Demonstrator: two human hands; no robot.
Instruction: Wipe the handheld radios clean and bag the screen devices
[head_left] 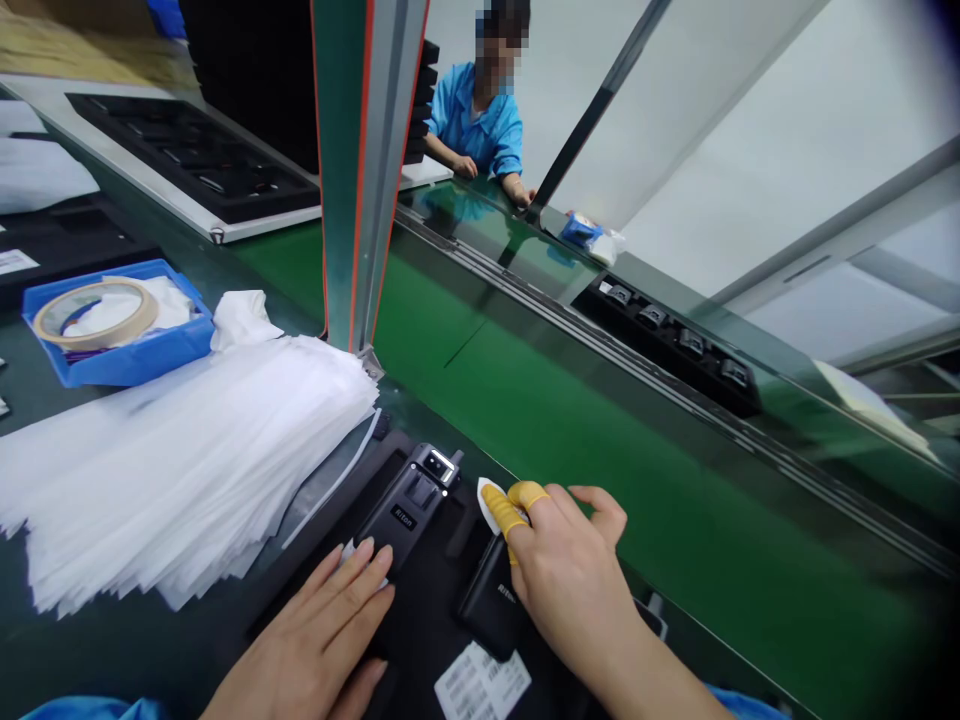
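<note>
My left hand (315,625) lies flat with its fingers stretched out over the lower end of a dark handheld device (403,518) marked "Riton". A bit of white material shows under its fingertips. My right hand (566,555), with yellow finger covers on some fingers, pinches a small white wipe (489,506). It presses this at the top of a second black device (491,600), which has similar lettering and is partly hidden by the hand. Both devices rest in a black foam tray (424,610). Between my hands lie white printed labels (481,685).
A fanned stack of white sheets (187,460) lies left, below a blue bin (135,370) with a tape roll (97,312). A metal post (352,180) rises beside the green conveyor belt (600,420). Across it are a co-worker (476,125) and a black tray (637,335) of devices.
</note>
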